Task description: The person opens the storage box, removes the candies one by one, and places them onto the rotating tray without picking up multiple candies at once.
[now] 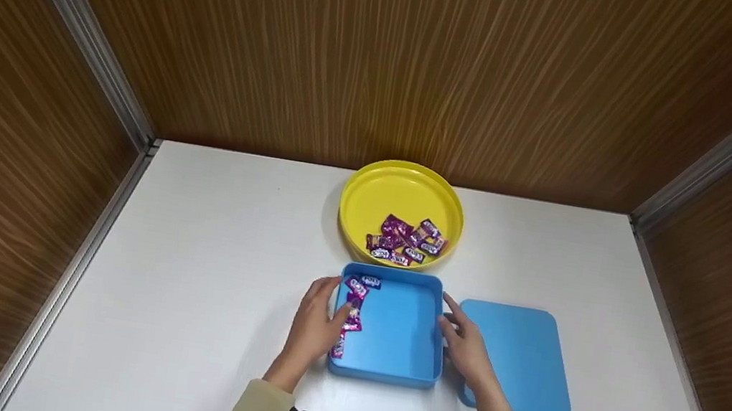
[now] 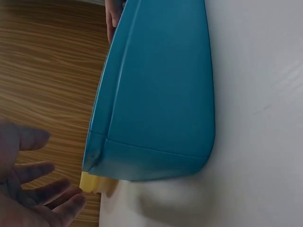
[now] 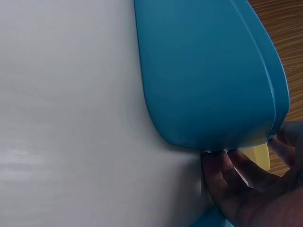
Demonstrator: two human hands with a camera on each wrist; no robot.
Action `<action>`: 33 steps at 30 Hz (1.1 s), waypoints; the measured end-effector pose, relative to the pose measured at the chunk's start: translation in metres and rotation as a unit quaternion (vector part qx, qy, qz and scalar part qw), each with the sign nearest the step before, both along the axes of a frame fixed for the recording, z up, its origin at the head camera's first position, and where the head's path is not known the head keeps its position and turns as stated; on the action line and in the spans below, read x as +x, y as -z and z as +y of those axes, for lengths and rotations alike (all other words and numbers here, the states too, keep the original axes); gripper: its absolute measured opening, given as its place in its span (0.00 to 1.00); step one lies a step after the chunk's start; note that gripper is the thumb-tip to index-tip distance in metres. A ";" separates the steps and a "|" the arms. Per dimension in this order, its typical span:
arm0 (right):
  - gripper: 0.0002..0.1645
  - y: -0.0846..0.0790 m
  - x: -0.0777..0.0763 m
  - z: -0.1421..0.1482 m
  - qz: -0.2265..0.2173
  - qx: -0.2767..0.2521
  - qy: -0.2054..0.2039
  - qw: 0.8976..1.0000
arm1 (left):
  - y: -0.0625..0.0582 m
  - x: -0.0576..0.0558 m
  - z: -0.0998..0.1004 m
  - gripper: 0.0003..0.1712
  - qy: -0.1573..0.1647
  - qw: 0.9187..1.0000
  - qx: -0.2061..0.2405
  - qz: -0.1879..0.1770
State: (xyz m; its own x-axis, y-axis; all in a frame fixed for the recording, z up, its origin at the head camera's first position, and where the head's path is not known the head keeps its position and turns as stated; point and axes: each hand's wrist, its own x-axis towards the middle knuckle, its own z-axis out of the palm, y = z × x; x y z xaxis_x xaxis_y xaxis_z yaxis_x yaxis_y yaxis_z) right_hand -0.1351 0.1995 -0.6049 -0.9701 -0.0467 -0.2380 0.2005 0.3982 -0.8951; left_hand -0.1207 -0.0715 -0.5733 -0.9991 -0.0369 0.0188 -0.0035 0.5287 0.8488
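A square blue box (image 1: 397,330) without a cover stands on the white table between both hands. Several purple-wrapped candies (image 1: 353,314) lie along its left inner wall. At the box's left side is my left hand (image 1: 309,331), its thumb near the rim; in the left wrist view the fingers (image 2: 35,194) are spread and loosely bent, apart from the box wall. My right hand (image 1: 472,358) is on the opposite side. In the right wrist view its fingertips (image 3: 236,158) touch the outer wall of the box, the fingers mostly straight.
Behind the box sits a round yellow tray (image 1: 368,191) with several more purple candies (image 1: 404,240) toward its front. A flat blue lid (image 1: 521,359) lies to the right, partly under the right forearm. Wood-patterned panels (image 1: 388,56) enclose the white table (image 1: 204,268).
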 end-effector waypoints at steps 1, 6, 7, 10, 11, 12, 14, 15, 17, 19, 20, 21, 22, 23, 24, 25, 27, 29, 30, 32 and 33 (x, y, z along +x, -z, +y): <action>0.31 0.000 0.000 0.000 0.000 0.000 0.001 1.000 | -0.002 0.000 0.002 0.27 0.009 1.000 -0.006 0.006; 0.31 0.000 0.001 -0.002 0.001 0.000 0.007 1.000 | -0.010 0.002 0.010 0.28 0.063 0.998 -0.019 0.000; 0.31 0.000 0.001 -0.002 0.000 -0.003 0.009 1.000 | -0.011 0.003 0.011 0.28 0.073 0.997 -0.020 -0.008; 0.31 0.001 0.001 -0.002 -0.005 -0.004 0.015 1.000 | -0.014 0.004 0.019 0.31 0.098 0.994 -0.028 -0.035; 0.31 0.002 0.001 -0.002 -0.005 -0.006 0.016 1.000 | -0.015 0.005 0.021 0.32 0.104 0.993 -0.033 -0.044; 0.31 0.002 0.001 -0.002 -0.005 -0.006 0.016 1.000 | -0.015 0.005 0.025 0.33 0.108 0.992 -0.039 -0.053; 0.31 0.003 0.000 -0.001 -0.006 -0.006 0.019 1.000 | -0.015 0.005 0.031 0.36 0.112 0.990 -0.050 -0.067; 0.31 0.003 0.000 -0.001 -0.005 -0.006 0.020 1.000 | -0.014 0.005 0.034 0.37 0.113 0.990 -0.056 -0.069; 0.31 0.003 0.001 -0.002 0.000 -0.008 0.018 1.000 | -0.012 0.005 0.039 0.39 0.113 0.989 -0.072 -0.070; 0.31 0.003 0.001 -0.002 0.003 -0.015 0.017 1.000 | -0.008 0.005 0.043 0.39 0.111 0.987 -0.089 -0.067; 0.31 0.003 0.001 -0.002 0.005 -0.017 0.015 1.000 | -0.005 0.005 0.044 0.40 0.111 0.987 -0.099 -0.064; 0.31 0.003 0.001 -0.002 0.007 -0.019 0.014 1.000 | -0.003 0.004 0.045 0.40 0.112 0.986 -0.107 -0.060; 0.31 0.003 0.002 -0.002 0.010 -0.020 0.012 1.000 | -0.001 0.004 0.045 0.39 0.112 0.986 -0.114 -0.056; 0.31 0.003 0.001 -0.002 0.011 -0.022 0.012 1.000 | 0.002 0.004 0.046 0.39 0.114 0.985 -0.120 -0.051; 0.31 0.004 0.001 -0.001 0.010 -0.021 0.012 1.000 | 0.004 0.004 0.046 0.39 0.115 0.984 -0.124 -0.051; 0.31 0.004 0.001 -0.001 0.009 -0.019 0.012 1.000 | 0.005 0.003 0.046 0.38 0.118 0.984 -0.127 -0.052; 0.31 0.004 0.001 -0.001 0.009 -0.017 0.015 1.000 | 0.007 0.003 0.047 0.38 0.123 0.982 -0.132 -0.049; 0.31 0.004 0.000 -0.001 0.006 -0.016 0.019 1.000 | 0.009 0.003 0.048 0.37 0.127 0.981 -0.139 -0.047; 0.31 0.004 0.000 -0.001 0.006 -0.017 0.019 1.000 | 0.010 0.002 0.049 0.36 0.128 0.980 -0.143 -0.046; 0.31 0.005 0.000 -0.001 0.007 -0.017 0.020 1.000 | 0.013 0.002 0.051 0.36 0.129 0.978 -0.157 -0.047; 0.31 0.005 0.000 -0.001 0.007 -0.018 0.021 1.000 | 0.014 0.001 0.052 0.36 0.129 0.977 -0.162 -0.050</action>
